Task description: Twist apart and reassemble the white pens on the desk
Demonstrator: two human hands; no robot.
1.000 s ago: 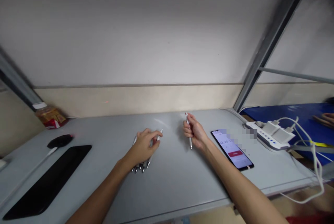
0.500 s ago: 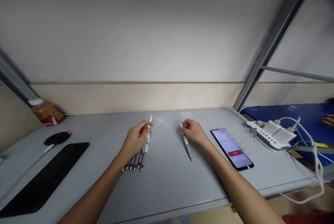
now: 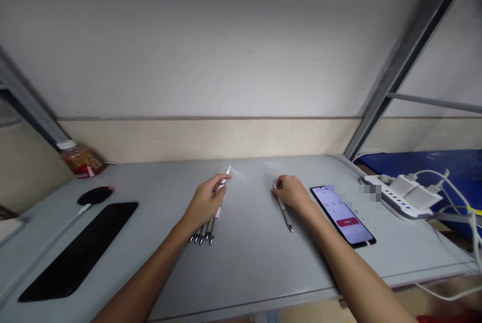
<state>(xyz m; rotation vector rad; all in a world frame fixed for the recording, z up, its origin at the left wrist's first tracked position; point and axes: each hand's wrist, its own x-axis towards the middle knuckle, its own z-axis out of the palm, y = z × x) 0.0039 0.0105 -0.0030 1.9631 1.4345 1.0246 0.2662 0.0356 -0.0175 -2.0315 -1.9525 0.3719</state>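
My left hand (image 3: 208,196) is over a row of several white pens with grey grips, their metal tips (image 3: 211,240) pointing towards me. Its thumb and forefinger close around the upper part of the rightmost pen (image 3: 226,174), whose white end sticks out past the fingers. The other pens are partly hidden under this hand. Further right, my right hand (image 3: 292,191) pinches the upper end of a single pen (image 3: 285,216) of the same kind. That pen slants on the desk with its tip towards me, and the fingers cover its top.
A lit phone (image 3: 345,217) lies right of my right arm, beside a white power strip (image 3: 399,197) with chargers and cables. On the left are a black slab-like device (image 3: 81,250), a black mouse-like object (image 3: 95,195) and a capped bottle (image 3: 83,161). A wall (image 3: 211,139) backs the grey desk (image 3: 248,262).
The view has turned slightly left, so everything sits further right. My right fingers now cover more of the single pen's top. The left hand stays at the row of pens.
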